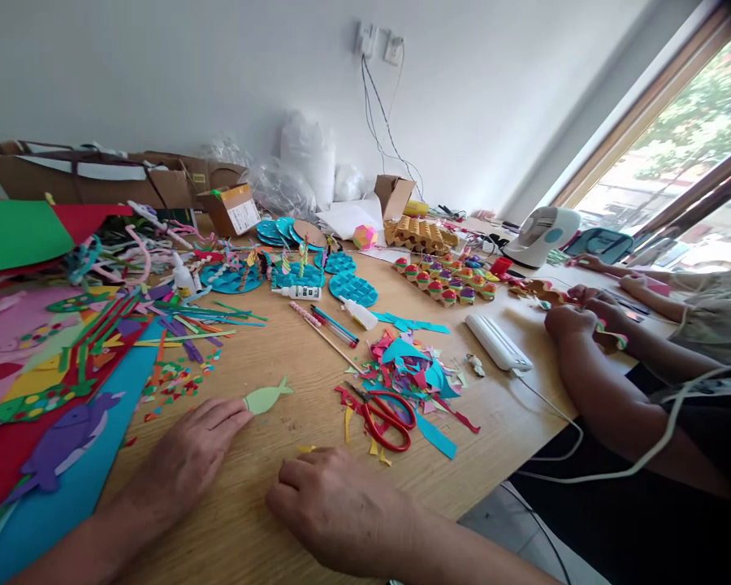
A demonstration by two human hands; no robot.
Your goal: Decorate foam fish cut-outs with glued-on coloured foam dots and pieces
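A light green paper fish (266, 398) lies at the fingertips of my left hand (204, 447), its tail pointing right. The fingers are pressed together and grip the head end, which they partly hide. My right hand (320, 496) rests on the wooden table (244, 504) with its fingers curled under; what they hold, if anything, is hidden. A yellow paper scrap (306, 448) shows just beyond its knuckles. Red-handled scissors (387, 418) lie ahead of the right hand, beside a heap of coloured paper scraps (411, 366).
Paper sheets (118, 443) bearing a purple paper whale (67, 439) cover the left side. Paper strips, glue bottles (359, 313), blue discs (353, 288) and painted egg cartons (444, 280) stand farther back. A white power strip (499, 343) trails a cable; other people's hands (573, 321) work at right.
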